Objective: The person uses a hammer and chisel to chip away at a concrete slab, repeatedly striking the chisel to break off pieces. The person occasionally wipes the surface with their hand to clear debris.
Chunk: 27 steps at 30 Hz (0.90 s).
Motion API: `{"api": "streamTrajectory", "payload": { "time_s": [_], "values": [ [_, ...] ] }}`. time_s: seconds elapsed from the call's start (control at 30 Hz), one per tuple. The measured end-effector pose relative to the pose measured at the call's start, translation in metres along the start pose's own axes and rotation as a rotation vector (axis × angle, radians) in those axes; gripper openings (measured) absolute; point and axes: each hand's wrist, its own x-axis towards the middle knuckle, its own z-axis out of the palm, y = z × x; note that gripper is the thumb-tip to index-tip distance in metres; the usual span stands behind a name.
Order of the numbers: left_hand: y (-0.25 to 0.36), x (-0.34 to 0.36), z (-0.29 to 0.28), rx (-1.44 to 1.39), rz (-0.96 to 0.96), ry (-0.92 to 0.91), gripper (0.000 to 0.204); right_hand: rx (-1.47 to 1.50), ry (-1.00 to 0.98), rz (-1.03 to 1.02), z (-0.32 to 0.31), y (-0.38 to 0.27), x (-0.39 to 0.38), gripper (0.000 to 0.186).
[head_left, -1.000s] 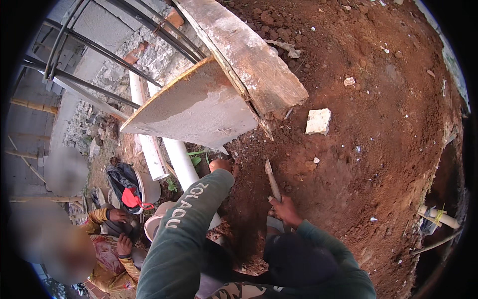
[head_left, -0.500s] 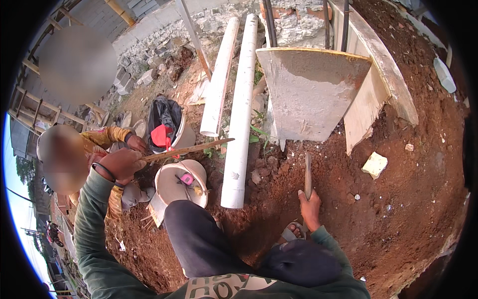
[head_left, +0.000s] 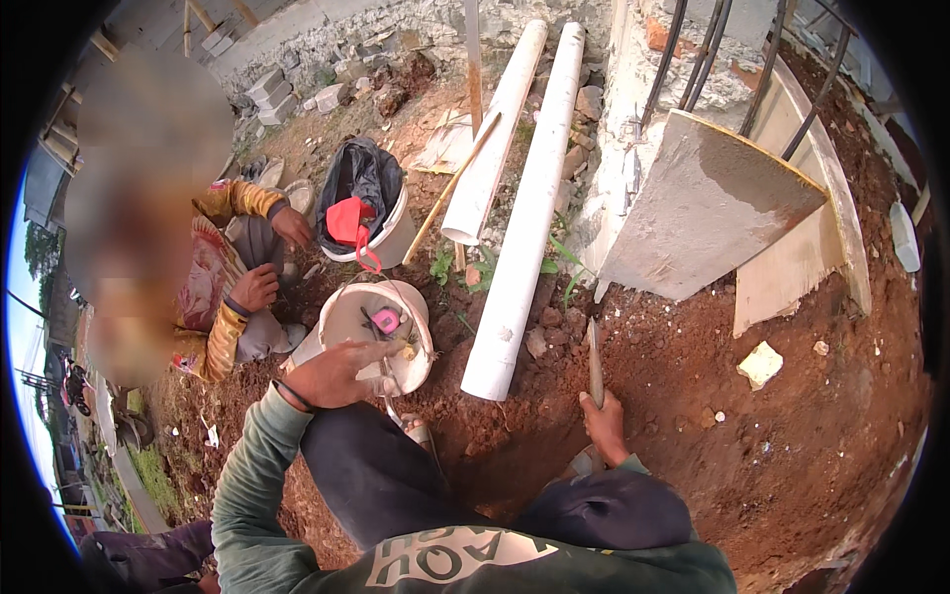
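Observation:
My left hand (head_left: 341, 374) is over the near rim of a whitish bucket (head_left: 416, 322), its index finger stretched out and the other fingers partly hidden. Inside that bucket lies a pink tape measure (head_left: 385, 320) beside small things I cannot make out. A thin pale metal piece shows just under my fingers; whether I touch it is unclear. My right hand (head_left: 605, 428) is closed around a slender brown, pointed stick-like tool (head_left: 595, 366), held upright above the soil. A thin wooden strip (head_left: 450, 193) leans against the left white pipe (head_left: 502, 129).
A longer white pipe (head_left: 524, 218) lies alongside. Another bucket (head_left: 396, 233) holds a black bag and a red item. On the left a person in yellow sleeves (head_left: 223, 351) crouches. A cement-coated board (head_left: 708, 213) stands at right, with dark bars behind and a pale stone (head_left: 760, 365) nearby.
My left hand has let go of the wooden strip, which now leans by the pipe, and has come down to the bucket. The view has shifted left; my right hand keeps its grip.

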Motion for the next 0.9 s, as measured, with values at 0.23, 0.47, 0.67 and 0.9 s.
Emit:
{"api": "streamTrajectory", "payload": {
  "time_s": [0.23, 0.47, 0.67, 0.9],
  "values": [
    [-0.002, -0.058, 0.085, -0.22, -0.007, 0.613, 0.06, -0.038, -0.261, 0.191, -0.023, -0.006, -0.004, 0.031],
    [-0.041, -0.085, 0.171, -0.261, 0.212, 0.586, 0.067, -0.262, -0.35, 0.301, -0.01, -0.003, -0.021, 0.032],
    [-0.101, -0.082, 0.212, -0.373, -0.01, 0.848, 0.035, -0.461, -0.221, 0.191, 0.001, -0.002, -0.037, 0.033],
    [-0.261, 0.051, 0.242, -0.196, -0.341, 0.885, 0.016, -0.715, -0.149, 0.2, 0.028, -0.008, -0.05, 0.039]
  ]
}}
